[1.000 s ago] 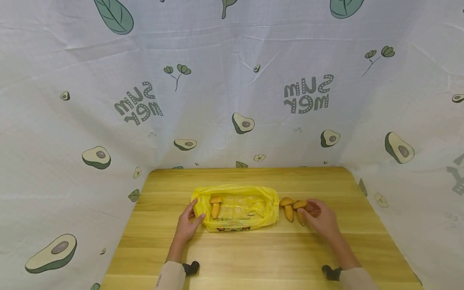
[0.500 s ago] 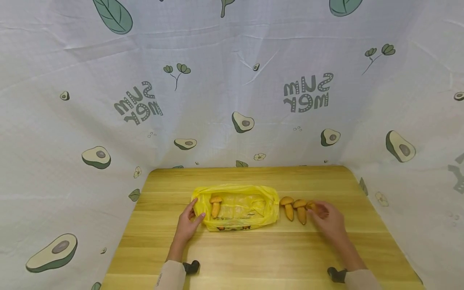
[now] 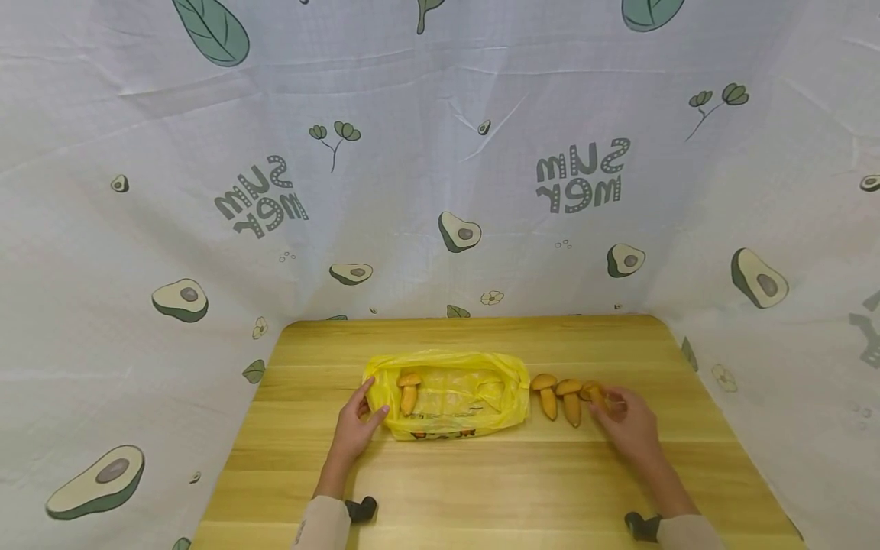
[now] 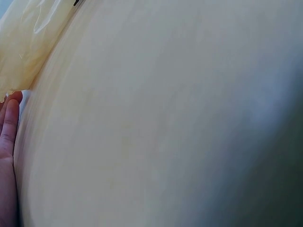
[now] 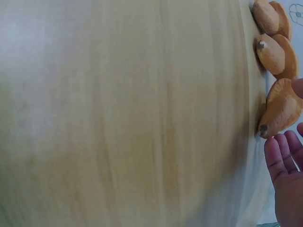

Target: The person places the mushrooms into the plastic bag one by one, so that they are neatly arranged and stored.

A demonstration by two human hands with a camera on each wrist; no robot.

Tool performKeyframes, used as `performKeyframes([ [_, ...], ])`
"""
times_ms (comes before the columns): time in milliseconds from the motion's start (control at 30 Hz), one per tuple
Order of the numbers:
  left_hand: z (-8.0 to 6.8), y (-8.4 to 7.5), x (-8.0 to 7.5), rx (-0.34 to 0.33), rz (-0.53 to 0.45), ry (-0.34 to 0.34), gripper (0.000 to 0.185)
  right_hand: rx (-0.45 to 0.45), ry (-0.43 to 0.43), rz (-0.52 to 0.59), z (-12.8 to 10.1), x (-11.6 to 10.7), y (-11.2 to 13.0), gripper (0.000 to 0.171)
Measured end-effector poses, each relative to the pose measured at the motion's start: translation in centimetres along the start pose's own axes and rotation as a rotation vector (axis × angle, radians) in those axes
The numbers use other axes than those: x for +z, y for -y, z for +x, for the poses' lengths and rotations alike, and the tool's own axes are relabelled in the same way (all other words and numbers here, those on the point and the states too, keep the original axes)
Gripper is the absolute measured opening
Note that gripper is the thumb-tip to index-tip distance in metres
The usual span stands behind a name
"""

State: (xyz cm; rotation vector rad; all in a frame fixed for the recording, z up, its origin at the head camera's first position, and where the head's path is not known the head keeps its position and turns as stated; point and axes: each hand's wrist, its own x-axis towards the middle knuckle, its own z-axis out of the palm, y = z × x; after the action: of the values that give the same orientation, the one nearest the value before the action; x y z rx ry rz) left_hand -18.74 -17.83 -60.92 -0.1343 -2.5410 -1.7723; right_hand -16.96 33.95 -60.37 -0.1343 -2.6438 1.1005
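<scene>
A yellow plastic bag [image 3: 447,433] lies with its mouth spread wide, one orange-brown mushroom [image 3: 409,397] inside at the left. My left hand [image 3: 354,431] holds the bag's left end, thumb at the front rim and fingers farther back. In the left wrist view, fingertips [image 4: 12,106] meet a corner of the pale bag [image 4: 28,47]. To the right of the bag, two mushrooms [image 3: 546,397] [image 3: 571,401] lie side by side on the wooden table [image 3: 481,489]. My right hand [image 3: 631,428] pinches a third mushroom [image 5: 281,109] beside them, partly hidden by the hand.
White cloth [image 3: 440,176] printed with avocados and leaves rises behind and at both sides of the table. A dark device [image 3: 362,509] shows at the left cuff and another [image 3: 642,527] at the right cuff.
My right hand has shifted slightly right, away from the second mushroom, and more of the third mushroom shows, its stem turned more toward me. My left hand and the bag stay put.
</scene>
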Motion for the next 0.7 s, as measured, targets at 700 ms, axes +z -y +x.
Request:
performKeyframes([
  [700,-0.17,-0.26,-0.16,0.019,-0.026,-0.009,0.070,0.000,0.131,-0.024,-0.35,0.42,-0.67,0.052],
])
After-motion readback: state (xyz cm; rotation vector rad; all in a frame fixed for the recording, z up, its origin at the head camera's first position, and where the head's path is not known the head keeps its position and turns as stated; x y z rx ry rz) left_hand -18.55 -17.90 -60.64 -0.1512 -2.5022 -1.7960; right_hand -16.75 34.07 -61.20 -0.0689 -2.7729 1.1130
